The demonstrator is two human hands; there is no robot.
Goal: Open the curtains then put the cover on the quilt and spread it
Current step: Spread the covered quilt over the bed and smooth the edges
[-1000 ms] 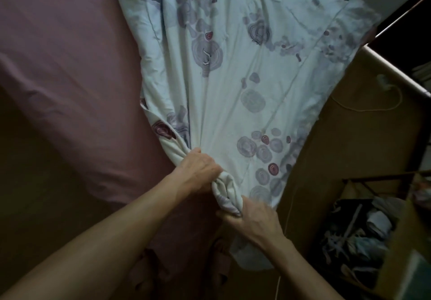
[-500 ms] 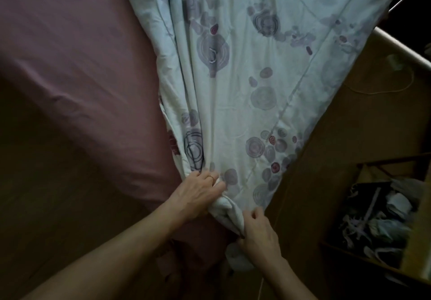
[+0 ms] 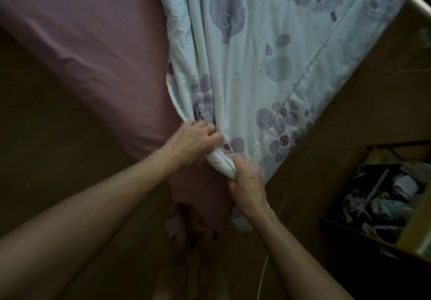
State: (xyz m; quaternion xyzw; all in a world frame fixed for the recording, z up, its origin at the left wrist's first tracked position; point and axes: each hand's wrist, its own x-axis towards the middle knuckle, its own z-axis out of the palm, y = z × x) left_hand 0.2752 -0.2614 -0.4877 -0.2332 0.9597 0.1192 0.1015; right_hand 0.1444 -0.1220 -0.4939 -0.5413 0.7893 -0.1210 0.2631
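While both arms reach out over the bed, the two hands meet at one bunched corner of the quilt cover (image 3: 268, 50). The left hand (image 3: 192, 142) has its fingers curled round the gathered cloth from the left side, w/ the thumb side up. The right hand (image 3: 248, 187) grabs the same twisted corner a bit lower, fingers wrapped round it. The hands are just beside each other, nearly touching.

The cover is pale blue-white w/ purple and dark red circles. It fans out wide from the hands toward the top of the view and lies partly on the bed sheet (image 3: 88, 43), which is pink-purple & smooth. A small bit of the cover hangs down under the right wrist. Can't tell if the quilt is inside the cover.

At the right is a brown wood bed side (image 3: 363, 113), and a thin white cord (image 3: 283, 208) runs down along it. Low on the right sits an open box (image 3: 384, 197) full of mixed stuff, too dark to name. The room is dim.
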